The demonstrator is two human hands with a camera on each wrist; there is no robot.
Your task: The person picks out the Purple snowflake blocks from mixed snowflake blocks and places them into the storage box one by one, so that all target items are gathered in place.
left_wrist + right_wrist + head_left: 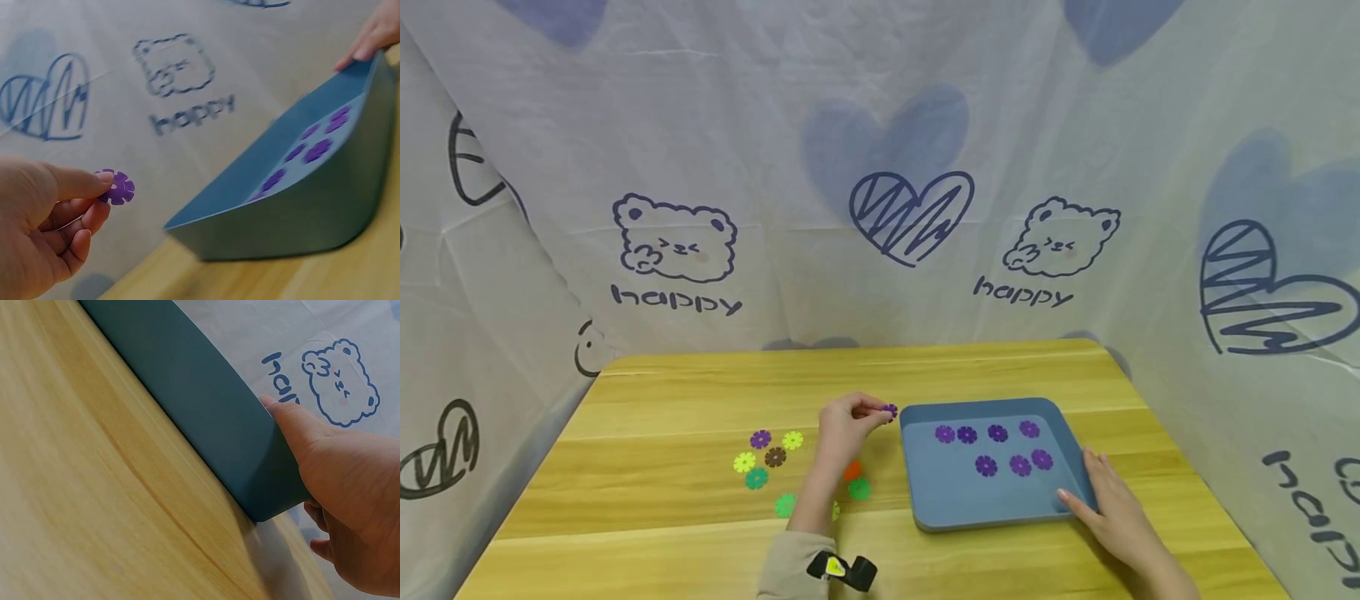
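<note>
Between thumb and fingers, my left hand (847, 425) pinches a purple flower-shaped disc (119, 187) with a notched edge. It holds the disc in the air just off the left wall of a blue-grey tray (947, 504). Several purple discs, such as this one (986, 466), lie flat inside the tray in two loose rows. My right hand (1120, 512) grips the tray's near right corner, thumb over the rim and the other fingers along the outside. In the right wrist view, that thumb (294, 419) rests on the rim.
Left of the tray, loose discs lie on the wooden table (662, 550): a purple one (761, 439), a brown one (775, 457), an orange one (853, 471), and several yellow and green ones. My left forearm partly covers some. A printed cloth (790, 275) hangs behind the table.
</note>
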